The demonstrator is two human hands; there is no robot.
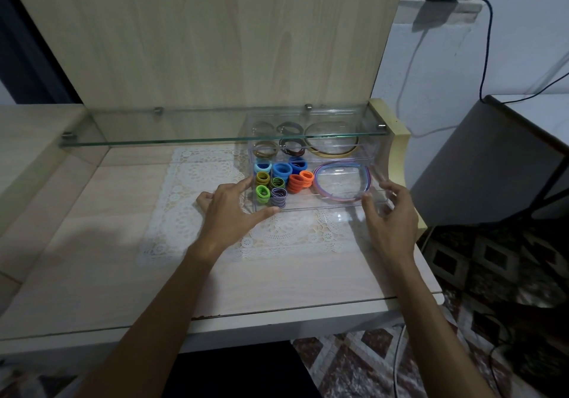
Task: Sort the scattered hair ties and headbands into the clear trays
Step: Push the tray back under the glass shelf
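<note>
A person's left hand [232,205], fingers spread, rests against the left end of a clear tray [317,206] on a lace mat [191,212]; hair ties [278,182] and headbands [343,182] lie inside, while the right hand [388,212] cups the tray's right end, fingers loosely curled.

— Where do the trays [320,205] sit?
— On the table [92,259], under the glass shelf [184,132], at the right.
— And inside?
— Hair ties [278,180] left, headbands [341,182] right.
</note>
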